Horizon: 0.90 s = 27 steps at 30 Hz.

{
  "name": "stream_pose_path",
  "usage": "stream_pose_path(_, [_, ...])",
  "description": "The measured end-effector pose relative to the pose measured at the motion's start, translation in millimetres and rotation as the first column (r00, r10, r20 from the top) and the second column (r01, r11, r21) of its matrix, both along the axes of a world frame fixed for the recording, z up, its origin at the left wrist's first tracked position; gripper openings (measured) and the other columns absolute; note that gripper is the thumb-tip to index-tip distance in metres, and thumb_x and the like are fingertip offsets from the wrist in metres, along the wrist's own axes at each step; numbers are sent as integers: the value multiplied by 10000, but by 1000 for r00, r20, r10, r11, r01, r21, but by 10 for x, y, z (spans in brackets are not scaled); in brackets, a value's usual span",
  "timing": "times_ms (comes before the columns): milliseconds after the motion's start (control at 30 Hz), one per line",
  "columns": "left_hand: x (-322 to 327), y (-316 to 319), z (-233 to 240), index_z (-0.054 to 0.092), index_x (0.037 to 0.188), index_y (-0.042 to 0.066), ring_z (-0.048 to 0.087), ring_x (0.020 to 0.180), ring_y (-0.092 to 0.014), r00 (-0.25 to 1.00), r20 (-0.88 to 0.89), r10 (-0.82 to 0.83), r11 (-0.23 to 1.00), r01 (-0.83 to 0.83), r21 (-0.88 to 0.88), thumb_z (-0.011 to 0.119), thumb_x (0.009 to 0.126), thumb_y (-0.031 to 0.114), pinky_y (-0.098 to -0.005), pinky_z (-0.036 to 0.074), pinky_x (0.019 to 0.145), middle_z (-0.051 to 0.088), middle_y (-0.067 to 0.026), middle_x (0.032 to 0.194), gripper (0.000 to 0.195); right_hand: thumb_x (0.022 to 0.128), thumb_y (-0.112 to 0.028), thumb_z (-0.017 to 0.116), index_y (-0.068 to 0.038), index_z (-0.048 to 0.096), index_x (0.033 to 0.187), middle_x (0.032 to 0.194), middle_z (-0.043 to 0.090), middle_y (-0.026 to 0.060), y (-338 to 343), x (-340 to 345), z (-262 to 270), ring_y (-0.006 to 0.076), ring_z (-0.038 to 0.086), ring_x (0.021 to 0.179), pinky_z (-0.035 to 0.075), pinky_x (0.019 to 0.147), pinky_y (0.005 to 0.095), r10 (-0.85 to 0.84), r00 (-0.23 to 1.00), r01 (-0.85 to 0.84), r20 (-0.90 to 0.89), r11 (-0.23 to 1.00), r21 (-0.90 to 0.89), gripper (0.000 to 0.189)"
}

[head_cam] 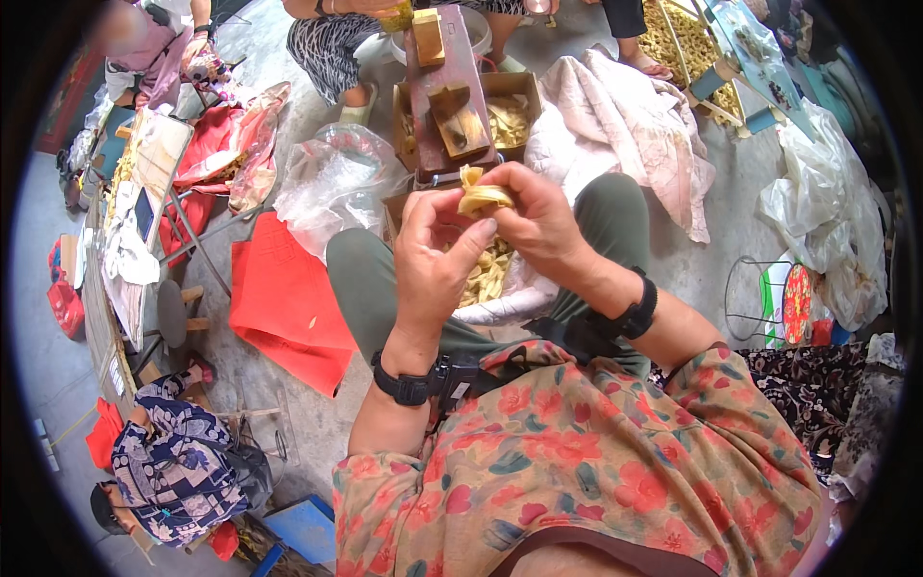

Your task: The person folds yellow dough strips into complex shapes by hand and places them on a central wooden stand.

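Between my two hands, above my lap, is a bundle of pale yellow plant strips (484, 200), looped around itself. My left hand (441, 241) holds its left side with fingertips and thumb. My right hand (537, 216) pinches the loop from the right. Below them, a cloth-lined container (505, 310) between my knees holds many more yellow strips (484, 278), partly hidden by my hands. Just beyond stands a narrow dark red bench (451, 79) bearing a wooden block (428, 36) and a worn wooden block with a hollow (458, 120).
Cardboard boxes (530, 90) with strips flank the bench. A clear plastic bag (342, 184) and red cloth (285, 303) lie left, a pink quilted cloth (627, 130) right. Other people sit opposite, at upper left and at lower left (177, 469). A wire-framed stool (793, 303) stands right.
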<state>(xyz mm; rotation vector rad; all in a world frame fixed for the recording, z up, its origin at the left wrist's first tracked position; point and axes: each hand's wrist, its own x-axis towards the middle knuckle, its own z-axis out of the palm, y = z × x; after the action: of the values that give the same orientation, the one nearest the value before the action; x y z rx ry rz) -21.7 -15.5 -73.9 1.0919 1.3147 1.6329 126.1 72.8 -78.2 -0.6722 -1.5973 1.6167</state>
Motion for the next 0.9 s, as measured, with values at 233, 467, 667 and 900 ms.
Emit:
stream_pose_path(233, [40,109,-198,724,1125,-13,675,947,-112,996,-37,79,997,-80,-24,690,972,13,-261,551,843,665,-41,1105,159,891,-40,701,-7,644,1122,949,643,139,36,-42,-96,338,671,842,558,785,393,-195,979,131,54,816,563,240])
stream_pose_path(467, [200,319,-431,723,1060,-22,698,859,-150,909,-228,350,936,-347,53,594,1001,89,-310,563,808,753,-56,965,180,908,-63,675,-2,599,1093,958,678,165,44,-70,-118,309,703,814,579,743,398,-363,917,271,166,871,409,209])
stream_pose_path(667, [157,307,-367,669,1277,23,670,1097,-173,759,641,-113,993,115,38,534,1041,112,-355,518,1006,724,-80,1199,287,935,-125,645,22,664,1148,1015,738,137,185,-22,-111,195,720,879,586,791,329,-246,961,239,126,968,74,259])
stream_pose_path(900, [-67,253,-518,676,1221,13,649,1136,-226,297,878,-375,907,314,281,551,1008,175,-433,440,1135,707,-52,1110,295,980,-143,652,18,650,1186,1022,708,51,65,-73,19,117,671,933,566,813,283,-50,997,58,54,984,-167,261])
